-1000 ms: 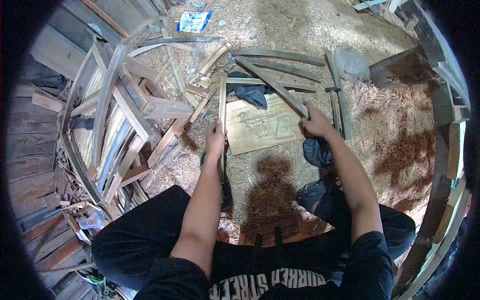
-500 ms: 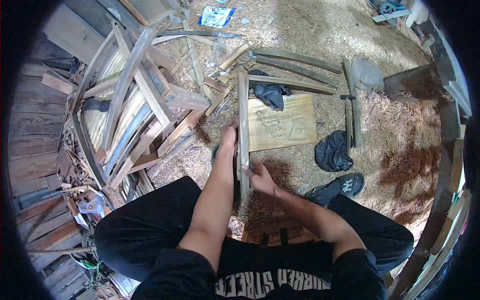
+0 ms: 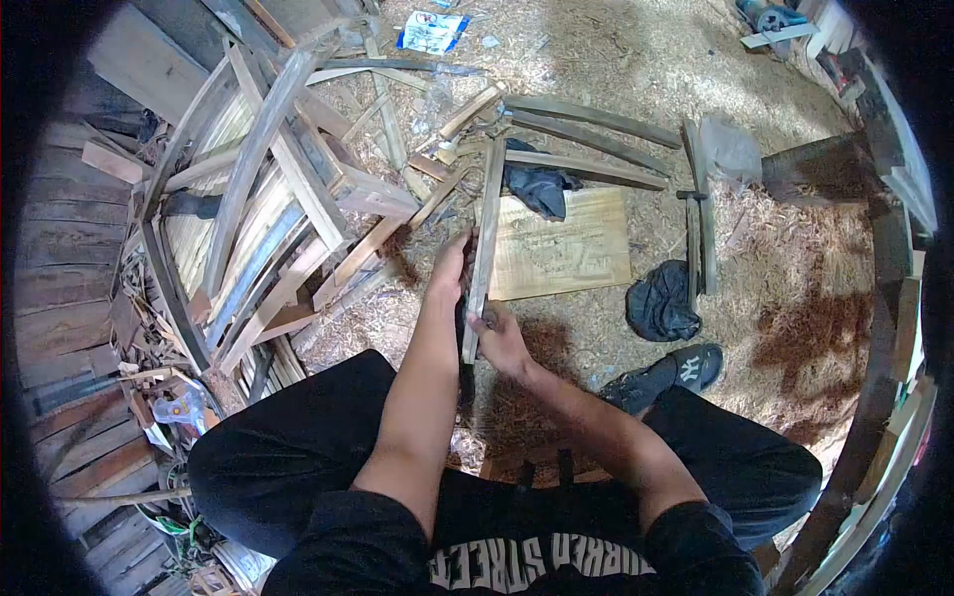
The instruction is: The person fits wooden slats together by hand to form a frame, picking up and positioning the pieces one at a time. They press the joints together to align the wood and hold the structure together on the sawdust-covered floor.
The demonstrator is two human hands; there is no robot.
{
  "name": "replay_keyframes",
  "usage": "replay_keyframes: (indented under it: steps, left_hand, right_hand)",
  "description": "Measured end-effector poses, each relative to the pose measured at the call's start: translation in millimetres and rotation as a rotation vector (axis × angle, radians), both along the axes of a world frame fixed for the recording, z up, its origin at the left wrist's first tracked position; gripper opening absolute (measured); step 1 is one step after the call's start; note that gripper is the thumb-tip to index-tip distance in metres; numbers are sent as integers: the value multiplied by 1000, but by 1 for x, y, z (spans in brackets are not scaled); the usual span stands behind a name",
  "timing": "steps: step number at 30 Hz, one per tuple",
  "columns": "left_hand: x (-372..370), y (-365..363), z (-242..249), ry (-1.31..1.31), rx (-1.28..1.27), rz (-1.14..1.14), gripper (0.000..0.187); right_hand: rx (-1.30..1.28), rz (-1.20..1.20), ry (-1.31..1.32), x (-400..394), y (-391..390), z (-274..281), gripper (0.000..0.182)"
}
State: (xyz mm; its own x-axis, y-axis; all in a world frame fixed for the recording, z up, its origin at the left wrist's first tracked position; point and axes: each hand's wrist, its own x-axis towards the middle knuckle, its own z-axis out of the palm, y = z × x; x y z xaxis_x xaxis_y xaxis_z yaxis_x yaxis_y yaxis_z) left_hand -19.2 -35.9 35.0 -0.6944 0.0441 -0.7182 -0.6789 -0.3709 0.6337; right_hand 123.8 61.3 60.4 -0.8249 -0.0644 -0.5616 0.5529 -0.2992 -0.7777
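A long, narrow wooden strip [image 3: 487,233] stands lengthwise in front of me, its far end leaning slightly right. My left hand [image 3: 454,260] is against its left side around the middle, fingers partly hidden behind the wood. Lower down, my right hand [image 3: 502,341] grips the near end, thumb on the strip. Right of the strip, a pale wooden board [image 3: 566,248] lies flat on the floor, with a black plastic bag [image 3: 537,189] over its far edge. Something dark beneath the strip near my left wrist is hard to make out.
A heap of wooden frames [image 3: 268,149] stands at left. Several wooden strips [image 3: 591,124] lie beyond the board. A clamped pair of strips [image 3: 701,219] and another black bag [image 3: 663,303] are at right, near my slippered foot [image 3: 691,368]. Shavings cover the floor.
The strip has tilted, its far end going right and its near end left and away from me. My right hand has moved slightly left with the near end.
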Motion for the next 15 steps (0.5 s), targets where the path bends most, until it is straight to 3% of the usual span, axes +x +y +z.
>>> replay_keyframes:
  steps: [5, 7, 11, 13, 15]
  left_hand:
    - [-2, 8, 19, -69, -106, -4, 32]
    - [-3, 8, 15, -75, -132, -1, 32]
    - [-6, -1, -16, -13, -89, -35, 33]
    - [-9, 2, -11, -38, -207, -48, 35]
    - [-9, 17, 0, -34, -241, 0, 39]
  right_hand:
    - [-20, 55, -20, -5, 11, 8, 27]
    - [-71, 35, -56, -5, 12, 8, 27]
    - [79, 132, -35, -3, 13, -15, 30]
    - [210, 58, 181, -3, 16, 2, 40]
    - [201, 3, 224, 1, 28, 6, 39]
